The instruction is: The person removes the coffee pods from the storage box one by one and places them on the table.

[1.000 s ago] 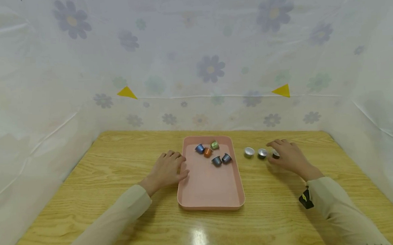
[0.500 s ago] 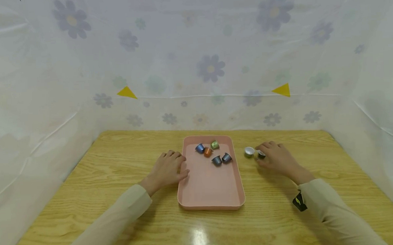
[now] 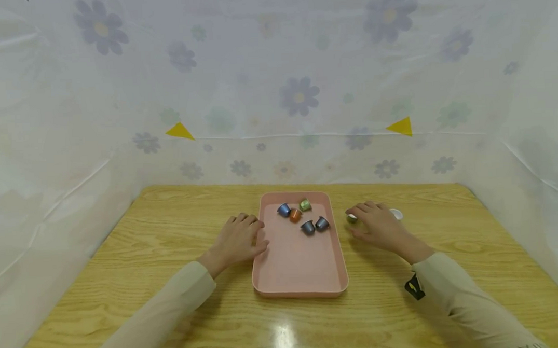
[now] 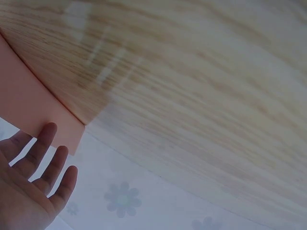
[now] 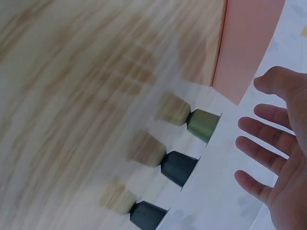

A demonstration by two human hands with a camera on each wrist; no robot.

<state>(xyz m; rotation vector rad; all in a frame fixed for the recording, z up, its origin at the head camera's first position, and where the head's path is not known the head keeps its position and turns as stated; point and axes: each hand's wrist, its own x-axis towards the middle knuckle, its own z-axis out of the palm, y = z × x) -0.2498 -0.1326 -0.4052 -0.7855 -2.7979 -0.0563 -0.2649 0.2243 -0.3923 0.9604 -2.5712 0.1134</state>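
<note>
My left hand [image 3: 235,241] rests at the left rim of a pink tray [image 3: 299,269], its extended fingers [image 4: 45,139] against the tray wall in the left wrist view. Over a row of coffee capsules right of the tray hovers my right hand [image 3: 378,227], fingers spread and holding nothing. That row has a green capsule [image 5: 204,125] nearest the tray, then a dark capsule [image 5: 179,167] and another dark capsule [image 5: 147,215], all foil lid up. From the head, the hand hides the middle one and partly covers the green one; a pale lid [image 3: 396,214] shows beyond it.
Inside the tray's far half lie a blue capsule [image 3: 284,210], an orange capsule [image 3: 295,215], a green capsule [image 3: 305,205] and two dark grey ones. A flowered sheet [image 3: 299,98] walls the wooden table [image 3: 182,209] at the back and sides.
My right hand has moved left along the row of capsules toward the tray, uncovering the rightmost one. The left hand, tray and capsules have stayed in place.
</note>
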